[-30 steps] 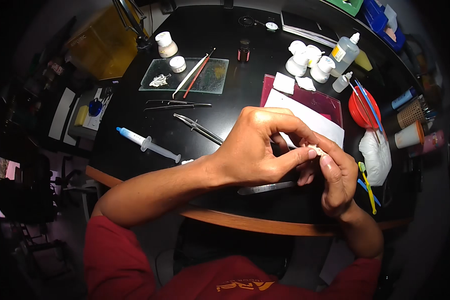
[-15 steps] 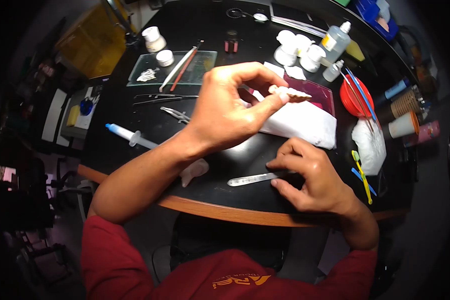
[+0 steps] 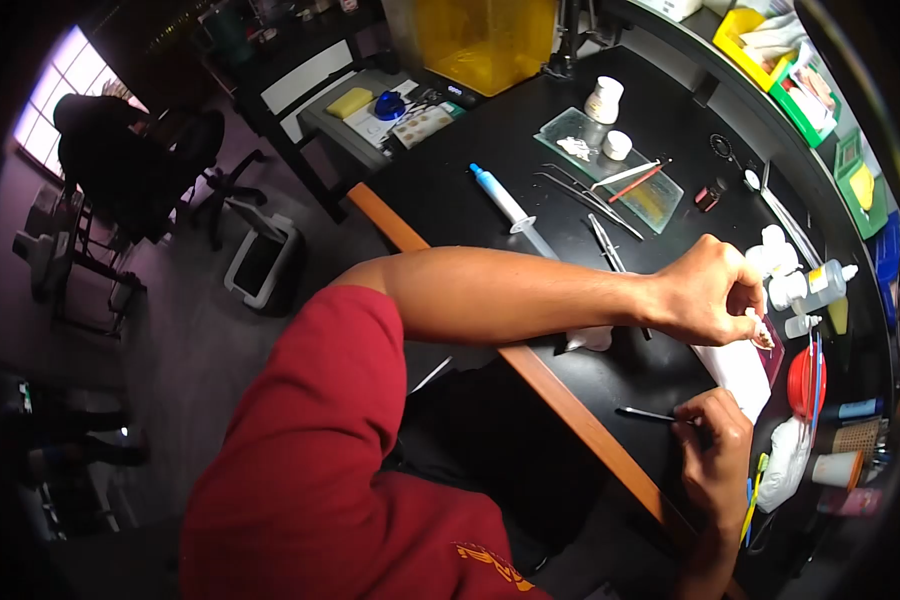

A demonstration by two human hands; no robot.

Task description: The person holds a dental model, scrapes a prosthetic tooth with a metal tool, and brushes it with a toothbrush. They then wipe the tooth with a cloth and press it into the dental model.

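Observation:
My left hand (image 3: 705, 292) is raised over the black bench, its fingertips pinched on a small cream-coloured piece with a bumpy edge, like a dental model (image 3: 761, 331). Lower down, my right hand (image 3: 717, 440) holds a slim metal instrument (image 3: 646, 413) between thumb and fingers, its tip pointing left. White folded paper (image 3: 738, 375) lies between the two hands, next to a dark pink plate (image 3: 773, 352). Part of a translucent whitish item (image 3: 590, 339) shows beneath my left forearm.
A glass slab (image 3: 660, 205) bears a white jar (image 3: 617, 146) and thin tools. Near it are tweezers (image 3: 606, 243), a syringe (image 3: 503, 201) and a dark small bottle (image 3: 710, 195). White pots, a clear bottle (image 3: 823, 287) and a red bowl (image 3: 806, 384) stand at the right.
The view has swung to the left and tilted, so the bench sits further right and more floor shows. Both hands keep their holds; the instrument now appears edge-on.

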